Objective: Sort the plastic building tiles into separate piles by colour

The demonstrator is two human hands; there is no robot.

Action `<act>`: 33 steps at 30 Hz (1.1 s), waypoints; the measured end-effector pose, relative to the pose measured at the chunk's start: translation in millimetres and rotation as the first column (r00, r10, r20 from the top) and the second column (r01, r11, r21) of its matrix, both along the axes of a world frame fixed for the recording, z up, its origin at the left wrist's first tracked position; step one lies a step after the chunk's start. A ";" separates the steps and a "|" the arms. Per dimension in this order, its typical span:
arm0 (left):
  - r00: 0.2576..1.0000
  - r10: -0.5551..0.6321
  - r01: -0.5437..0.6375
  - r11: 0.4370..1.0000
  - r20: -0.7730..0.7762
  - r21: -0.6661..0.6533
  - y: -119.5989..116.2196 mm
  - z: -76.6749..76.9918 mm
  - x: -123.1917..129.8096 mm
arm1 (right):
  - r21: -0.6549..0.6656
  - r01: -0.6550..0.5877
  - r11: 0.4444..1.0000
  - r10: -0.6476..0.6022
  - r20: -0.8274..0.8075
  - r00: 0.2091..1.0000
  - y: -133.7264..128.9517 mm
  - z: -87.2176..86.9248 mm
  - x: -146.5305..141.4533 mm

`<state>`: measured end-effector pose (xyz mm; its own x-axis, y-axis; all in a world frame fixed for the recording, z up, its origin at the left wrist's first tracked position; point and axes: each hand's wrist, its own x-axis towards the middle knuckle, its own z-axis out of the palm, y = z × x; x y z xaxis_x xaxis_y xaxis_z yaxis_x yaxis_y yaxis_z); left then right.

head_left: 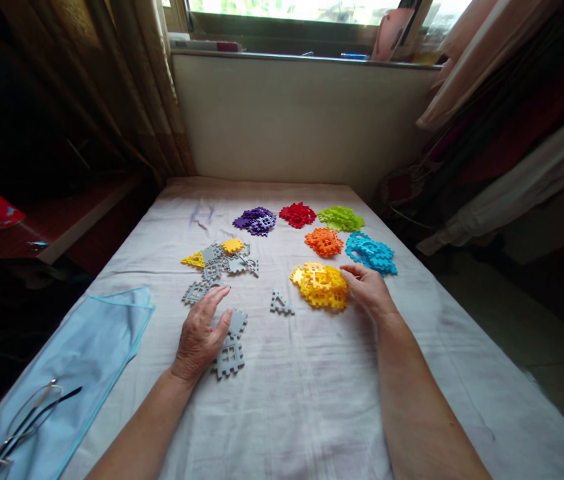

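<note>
My left hand is open, its thumb and fingers apart, over several grey interlocking tiles. One solid grey tile shows beside the thumb, and a grey window tile lies just below it. Part of another grey tile sticks out past the fingers. My right hand is at the right edge of a heap of yellow interlocking tiles, fingers curled together; whatever they pinch is hidden. Between the hands lies a grey triangular tile. Farther off, grey tiles mix with a yellow square tile and a yellow triangular tile.
Heaps of purple, red, green, orange and blue tiles lie across the back of the cloth-covered table. Eyeglasses rest on a light blue cloth at the left. A wall stands behind.
</note>
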<state>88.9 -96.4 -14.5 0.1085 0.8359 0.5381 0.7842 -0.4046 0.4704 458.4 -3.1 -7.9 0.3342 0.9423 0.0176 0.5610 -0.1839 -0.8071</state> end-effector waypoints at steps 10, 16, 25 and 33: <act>0.941 0.267 -0.306 0.935 -0.210 -0.181 77.4 18.2 -30.0 | 0.166 0.095 0.981 -0.103 0.035 0.994 1.2 -9.2 1.7; 0.867 0.281 -0.444 0.810 -0.412 -0.382 130.9 19.8 -41.3 | 0.258 0.266 0.929 -0.229 -0.165 0.959 -0.9 -19.7 -5.1; 0.877 0.230 -0.404 0.829 -0.422 -0.388 117.4 14.2 -66.2 | 0.312 0.339 0.888 -0.268 -0.248 0.931 -2.7 -17.6 -7.8; 0.891 0.321 -0.428 0.831 -0.320 -0.356 103.5 29.3 -72.3 | 0.340 0.368 0.865 -0.296 -0.244 0.923 -2.5 -21.1 -8.2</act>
<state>16.6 7.1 14.8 -0.1792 0.9738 0.1400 0.9432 0.1296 0.3061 450.2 -5.5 -29.0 0.6570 0.7095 0.2550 0.3610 0.0008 -0.9326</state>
